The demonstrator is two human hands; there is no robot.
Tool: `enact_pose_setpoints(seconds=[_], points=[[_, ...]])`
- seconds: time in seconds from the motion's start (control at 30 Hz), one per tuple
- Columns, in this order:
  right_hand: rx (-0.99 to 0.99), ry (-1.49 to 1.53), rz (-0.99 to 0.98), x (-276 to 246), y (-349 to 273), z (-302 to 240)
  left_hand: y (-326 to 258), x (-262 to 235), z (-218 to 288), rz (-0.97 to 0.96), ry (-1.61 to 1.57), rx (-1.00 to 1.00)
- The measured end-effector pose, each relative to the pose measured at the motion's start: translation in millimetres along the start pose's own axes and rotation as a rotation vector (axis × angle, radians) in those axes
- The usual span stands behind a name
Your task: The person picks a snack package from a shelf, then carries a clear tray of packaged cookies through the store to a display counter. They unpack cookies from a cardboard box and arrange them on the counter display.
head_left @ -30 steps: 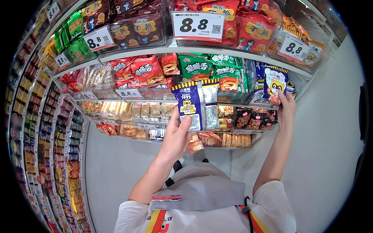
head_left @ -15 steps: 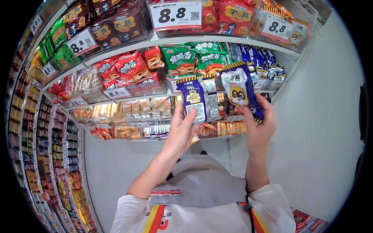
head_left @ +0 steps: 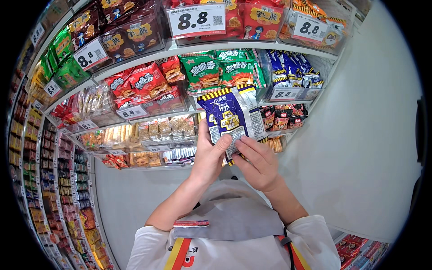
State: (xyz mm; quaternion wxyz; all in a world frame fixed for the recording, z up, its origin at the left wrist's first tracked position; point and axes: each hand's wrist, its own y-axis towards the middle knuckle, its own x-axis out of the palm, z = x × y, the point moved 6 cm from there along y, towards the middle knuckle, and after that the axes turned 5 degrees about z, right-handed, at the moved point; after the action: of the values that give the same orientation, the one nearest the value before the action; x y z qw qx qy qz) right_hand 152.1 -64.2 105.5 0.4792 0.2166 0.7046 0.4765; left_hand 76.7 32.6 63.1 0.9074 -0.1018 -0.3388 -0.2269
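My left hand (head_left: 208, 155) is closed around a small overlapping stack of snack packets (head_left: 222, 112), its thumb across the lower front. The top packet is purple with a yellow cartoon figure, a pale text panel and a yellow-and-black striped top edge; at least one more shows behind its right side. My right hand (head_left: 257, 162) is at the stack's lower right, fingers bent over the packets' edge. How far its fingers reach behind is hidden. The packets are held tilted in front of the shelves, just below green snack bags (head_left: 201, 72).
Blue striped packets (head_left: 292, 67) fill a clear bin to the right of the green bags. Red bags (head_left: 146, 83) lie to the left. Small black-and-red packets (head_left: 282, 118) sit on the shelf below. Shelf edges (head_left: 306, 49) curve close beyond my hands, with more stocked shelving (head_left: 56, 180) at far left.
My right hand has moved left to meet the stack in my left hand. The white-and-purple packet it held apart no longer shows its front. The view has shifted slightly.
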Motion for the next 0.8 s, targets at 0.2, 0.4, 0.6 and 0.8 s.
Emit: enact_pose_setpoints(seconds=[0.2, 0.4, 0.6, 0.8], points=[[-0.081, -0.015, 0.023, -1.9, -5.5, -12.9, -4.5, 0.4, 7.0, 0.055, 0.054, 0.047], [-0.075, -0.129, 0.190, -14.3, -13.5, -14.9, -1.8, -0.6, 9.8, 0.094, -0.041, -0.034], [0.073, -0.240, 0.221, -27.9, -13.6, 9.9, 0.4, -3.1, 5.8, 0.094, -0.131, -0.193], [0.098, -0.203, 0.211, -27.1, -8.1, 15.8, -1.6, -4.7, -4.8, 0.128, -0.115, -0.361]])
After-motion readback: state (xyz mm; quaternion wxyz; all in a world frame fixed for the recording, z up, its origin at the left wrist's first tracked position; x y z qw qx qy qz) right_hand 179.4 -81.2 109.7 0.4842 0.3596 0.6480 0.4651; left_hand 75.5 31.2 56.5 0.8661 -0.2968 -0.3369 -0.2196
